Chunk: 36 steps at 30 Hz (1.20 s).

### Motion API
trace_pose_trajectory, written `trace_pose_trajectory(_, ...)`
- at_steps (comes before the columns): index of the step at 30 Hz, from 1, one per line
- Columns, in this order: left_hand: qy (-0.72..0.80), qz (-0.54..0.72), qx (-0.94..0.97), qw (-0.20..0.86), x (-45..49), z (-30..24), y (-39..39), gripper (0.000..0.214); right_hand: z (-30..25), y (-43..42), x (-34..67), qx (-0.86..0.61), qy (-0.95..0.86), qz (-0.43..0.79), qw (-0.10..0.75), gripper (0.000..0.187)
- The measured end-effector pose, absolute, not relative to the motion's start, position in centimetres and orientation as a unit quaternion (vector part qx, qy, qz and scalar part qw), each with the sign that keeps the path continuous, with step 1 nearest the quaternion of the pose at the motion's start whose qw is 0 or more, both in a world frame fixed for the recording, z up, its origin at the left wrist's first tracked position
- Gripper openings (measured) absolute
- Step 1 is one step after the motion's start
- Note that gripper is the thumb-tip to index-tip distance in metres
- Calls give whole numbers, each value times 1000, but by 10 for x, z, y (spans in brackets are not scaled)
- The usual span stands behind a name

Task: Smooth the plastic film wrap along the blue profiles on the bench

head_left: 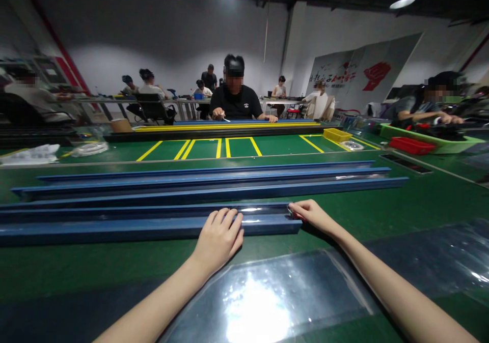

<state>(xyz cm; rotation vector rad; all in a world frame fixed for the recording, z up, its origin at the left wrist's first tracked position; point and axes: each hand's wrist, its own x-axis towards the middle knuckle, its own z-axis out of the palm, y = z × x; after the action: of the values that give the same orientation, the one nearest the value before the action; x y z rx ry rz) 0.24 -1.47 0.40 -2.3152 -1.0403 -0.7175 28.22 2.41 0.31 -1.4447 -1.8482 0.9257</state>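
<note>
A long blue channel strip lies across the green table in front of me, its inner face shiny. My left hand grips it near its right part, with the fingers over the top and the thumb on the near side. At the strip's right end, my right hand pinches a small red and metal piece. Fingers cover most of that piece, so I cannot tell its kind. Just beyond, several more blue channel strips lie side by side.
Clear plastic sheet covers the near table. Across from me a person works over yellow strips. To the right are a phone, a red tray, a yellow tray and a green bin beside another person.
</note>
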Motion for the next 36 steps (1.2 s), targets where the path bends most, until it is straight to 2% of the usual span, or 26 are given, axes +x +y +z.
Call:
trace_pose_trajectory(9, -392, -268, -843, 252, 8, 5, -15, 25, 0, 26, 286, -555, -698, 342, 298, 57)
trace_pose_trajectory(21, -388, -252, -850, 253, 7, 6, -13, 26, -1, 24, 284, -550, -696, 338, 313, 56)
trace_pose_trajectory(28, -375, -236, -859, 258, 3, 7, -16, 28, 5, 18, 283, -548, -673, 369, 334, 61)
trace_pose_trajectory(36, -370, -216, -870, 243, 6, 11, -15, 25, 3, 18, 283, -516, -649, 425, 363, 57)
